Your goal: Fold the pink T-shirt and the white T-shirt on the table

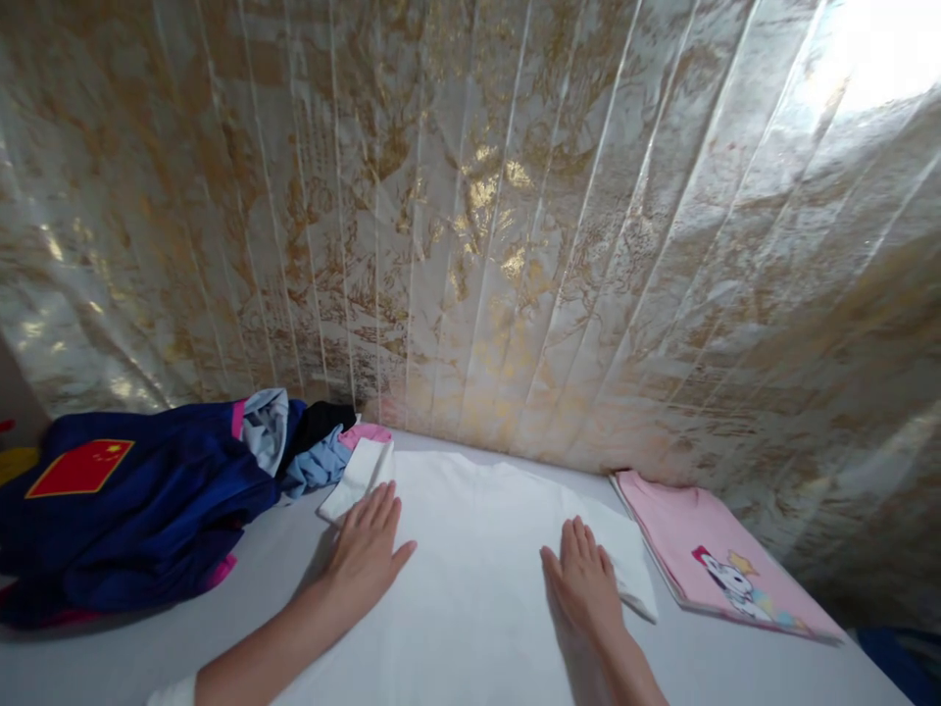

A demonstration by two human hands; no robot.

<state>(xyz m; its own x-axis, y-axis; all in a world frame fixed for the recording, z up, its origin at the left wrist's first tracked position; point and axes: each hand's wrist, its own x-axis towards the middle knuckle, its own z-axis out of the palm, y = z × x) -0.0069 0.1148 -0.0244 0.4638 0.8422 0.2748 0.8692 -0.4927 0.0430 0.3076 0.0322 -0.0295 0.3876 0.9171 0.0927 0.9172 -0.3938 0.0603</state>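
Note:
A white short-sleeved T-shirt [477, 569] lies spread out on the white table [279, 559], its neckline toward the wall. My left hand [371, 539] rests flat on its left shoulder, beside the left sleeve, fingers stretched out and thumb apart. Near the right sleeve, my right hand [584, 574] lies on the shirt with its fingers extended. Neither hand grips anything. The lower part of the shirt runs out of view at the bottom edge.
At the left is a heap of clothes with a dark blue garment [169, 520] bearing a red patch. A folded pink shirt [683, 520] with a cartoon print lies at the right. Behind the table hangs a shiny gold-patterned sheet [470, 226].

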